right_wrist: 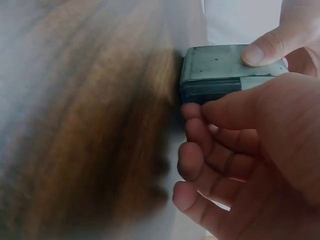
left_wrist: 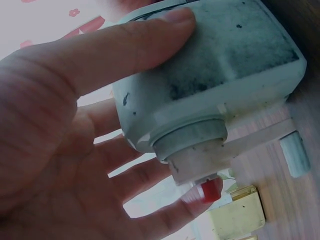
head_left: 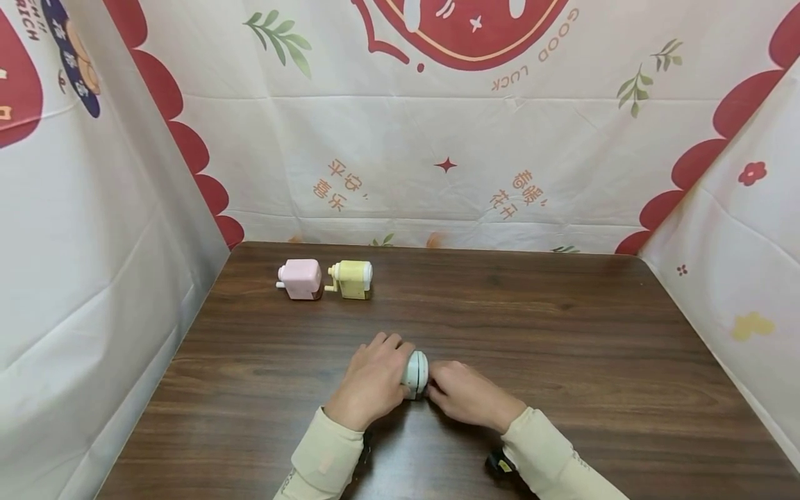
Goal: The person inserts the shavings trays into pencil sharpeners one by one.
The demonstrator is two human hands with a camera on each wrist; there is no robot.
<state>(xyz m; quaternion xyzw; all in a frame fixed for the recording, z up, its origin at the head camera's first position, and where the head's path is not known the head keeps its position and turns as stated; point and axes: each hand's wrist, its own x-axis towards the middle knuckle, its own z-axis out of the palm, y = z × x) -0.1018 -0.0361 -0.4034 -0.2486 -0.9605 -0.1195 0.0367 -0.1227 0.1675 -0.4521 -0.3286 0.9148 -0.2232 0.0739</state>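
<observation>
A pale green crank pencil sharpener (head_left: 415, 375), specked with dark marks, stands on the table between both hands. My left hand (head_left: 375, 378) grips its body, thumb on one side in the left wrist view; the crank handle (left_wrist: 295, 155) points away from the right hand. My right hand (head_left: 469, 394) is at the opposite end, its fingers curled. In the right wrist view, thumb and index finger pinch at the edge of the dark drawer-like part (right_wrist: 210, 91); their exact hold is partly hidden. A red patch (left_wrist: 211, 191) shows beside the crank hub.
A pink pencil sharpener (head_left: 301, 278) and a yellow pencil sharpener (head_left: 353, 279) stand side by side at the table's back left. The dark wooden table (head_left: 531, 312) is bordered by printed white cloth (head_left: 400, 153) at the back and sides.
</observation>
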